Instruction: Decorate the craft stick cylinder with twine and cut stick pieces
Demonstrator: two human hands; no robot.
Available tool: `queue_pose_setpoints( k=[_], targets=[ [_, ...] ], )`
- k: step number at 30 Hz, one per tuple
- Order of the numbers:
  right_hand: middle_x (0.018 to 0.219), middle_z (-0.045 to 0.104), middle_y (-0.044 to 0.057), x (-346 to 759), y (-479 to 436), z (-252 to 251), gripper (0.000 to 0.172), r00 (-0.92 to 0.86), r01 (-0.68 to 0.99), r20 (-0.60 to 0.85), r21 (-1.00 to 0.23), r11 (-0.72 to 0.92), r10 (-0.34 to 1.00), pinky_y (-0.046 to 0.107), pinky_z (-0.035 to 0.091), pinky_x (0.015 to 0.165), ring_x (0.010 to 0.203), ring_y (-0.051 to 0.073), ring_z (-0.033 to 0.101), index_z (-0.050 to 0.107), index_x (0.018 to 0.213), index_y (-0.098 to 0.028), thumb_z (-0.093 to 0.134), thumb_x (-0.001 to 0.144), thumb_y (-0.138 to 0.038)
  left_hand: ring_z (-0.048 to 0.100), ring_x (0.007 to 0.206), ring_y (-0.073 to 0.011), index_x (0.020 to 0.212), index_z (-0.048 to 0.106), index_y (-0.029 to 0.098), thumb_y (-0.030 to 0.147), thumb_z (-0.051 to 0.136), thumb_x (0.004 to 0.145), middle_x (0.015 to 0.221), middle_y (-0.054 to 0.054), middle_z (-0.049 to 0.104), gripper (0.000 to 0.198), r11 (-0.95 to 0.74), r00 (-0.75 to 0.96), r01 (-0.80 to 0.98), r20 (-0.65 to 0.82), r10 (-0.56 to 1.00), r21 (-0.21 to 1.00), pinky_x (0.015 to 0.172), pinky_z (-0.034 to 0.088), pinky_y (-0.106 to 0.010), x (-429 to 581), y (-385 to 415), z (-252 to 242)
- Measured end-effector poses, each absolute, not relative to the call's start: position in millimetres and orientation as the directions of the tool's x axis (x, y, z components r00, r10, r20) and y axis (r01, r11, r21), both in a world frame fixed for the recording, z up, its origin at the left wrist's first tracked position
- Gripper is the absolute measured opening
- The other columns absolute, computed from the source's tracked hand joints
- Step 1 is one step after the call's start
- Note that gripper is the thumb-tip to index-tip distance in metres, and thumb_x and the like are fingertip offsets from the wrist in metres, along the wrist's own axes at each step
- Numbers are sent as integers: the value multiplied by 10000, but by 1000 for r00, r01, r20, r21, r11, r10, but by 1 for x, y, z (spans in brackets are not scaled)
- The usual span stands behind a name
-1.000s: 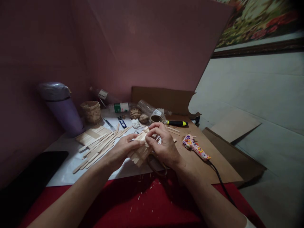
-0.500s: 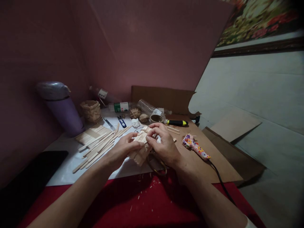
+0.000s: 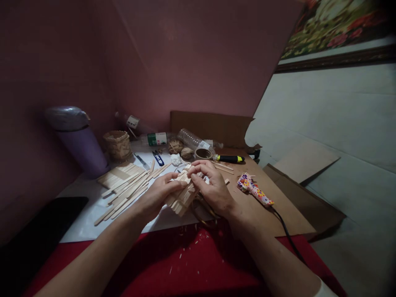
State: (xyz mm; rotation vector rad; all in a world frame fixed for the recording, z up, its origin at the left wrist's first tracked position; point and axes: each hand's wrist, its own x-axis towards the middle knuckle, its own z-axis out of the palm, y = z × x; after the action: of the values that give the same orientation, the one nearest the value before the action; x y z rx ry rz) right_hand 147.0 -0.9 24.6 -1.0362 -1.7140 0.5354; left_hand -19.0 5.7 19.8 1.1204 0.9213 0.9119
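Both hands meet over a small structure of glued wooden craft sticks (image 3: 182,197), held just above the white sheet (image 3: 89,214). My left hand (image 3: 157,194) grips its left side, fingers curled round it. My right hand (image 3: 210,187) pinches its top edge with the fingertips pressed together. Loose craft sticks (image 3: 128,192) lie spread to the left of the hands. A flower-patterned glue gun (image 3: 254,190) rests on the brown cardboard (image 3: 278,214) to the right, its black cord trailing toward me.
At the back stand a purple bin (image 3: 81,142), a woven basket (image 3: 118,144), bottles, twine balls (image 3: 182,150), a tape roll (image 3: 204,154), blue snips (image 3: 159,158) and a yellow-black cutter (image 3: 230,158). A red cloth (image 3: 185,268) covers the near edge. Wood chips lie on it.
My right fingers have shifted slightly down and left along the top of the stick structure. The left hand keeps its hold. The view has drifted a little.
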Motion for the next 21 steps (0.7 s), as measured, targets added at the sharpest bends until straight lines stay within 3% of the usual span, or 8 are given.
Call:
queue_pose_setpoints(
  k=[6,21],
  targets=[
    [1067,584,60,145,0,24,69,-110,361,557,-749,556,823,373,425,958,1087,213,551,659,761,-216,632,800,-166,606,716,-175,974,589,148,351,721,709,820,-45,656,359,208,359,-118,-153,921,971,613,419,-274,-21,5,20],
    [1042,567,52,142,-3,25,84,-73,281,544,-793,541,836,373,438,950,1049,202,560,643,751,-221,608,768,-146,621,804,-202,1034,593,162,331,707,726,938,-66,669,369,201,371,-221,-108,922,954,677,450,-294,-19,2,21]
  ],
)
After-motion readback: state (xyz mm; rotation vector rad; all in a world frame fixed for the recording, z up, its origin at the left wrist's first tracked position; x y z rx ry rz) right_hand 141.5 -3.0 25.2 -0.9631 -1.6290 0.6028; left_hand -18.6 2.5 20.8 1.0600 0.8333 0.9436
